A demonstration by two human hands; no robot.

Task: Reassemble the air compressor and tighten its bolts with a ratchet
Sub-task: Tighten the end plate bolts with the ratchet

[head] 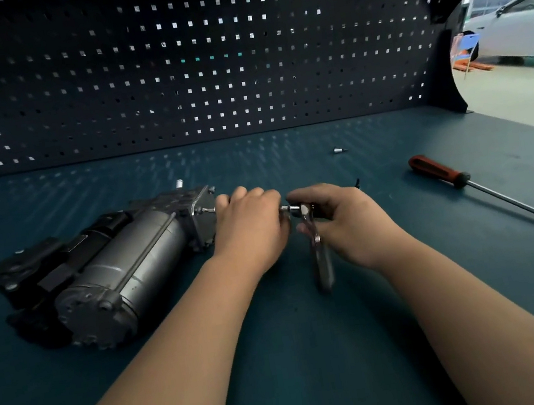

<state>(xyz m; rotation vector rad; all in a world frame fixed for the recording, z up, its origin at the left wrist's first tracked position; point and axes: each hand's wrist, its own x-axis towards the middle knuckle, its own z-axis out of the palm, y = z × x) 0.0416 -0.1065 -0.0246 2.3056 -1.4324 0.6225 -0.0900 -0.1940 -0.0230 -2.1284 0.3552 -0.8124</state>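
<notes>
Currently you are in the tool-preparation part of the tightening step, judging by the hands. The air compressor lies on its side on the blue bench mat, at 9 o'clock from your hands, with its valve-block end towards them. A small bolt stands proud of that end face, so it is probably not yet driven home.

Your left hand sits just beside the block with its fingers curled down and closed. A short chrome socket emerges from under them at 3 o'clock. How much of it the palm covers cannot be told.

Your right hand grips the ratchet at its head, fingers wrapped narrowly round it. The handle hangs free towards 6 o'clock and is blurred. The socket joins the two hands at the ratchet drive.

Whether the socket is fully seated on the drive is not visible. Confirm that first.

Next move, as judged:
1. Carry the ratchet towards 9 o'clock.
2. Align the socket squarely with the proud bolt.
3. Shift the right hand down the handle for leverage.
4. Steady the compressor with the left hand, since the round motor body may roll.

A red-handled screwdriver lies at 3 o'clock, well apart. A small loose chrome fitting rests at 1 o'clock.
</notes>
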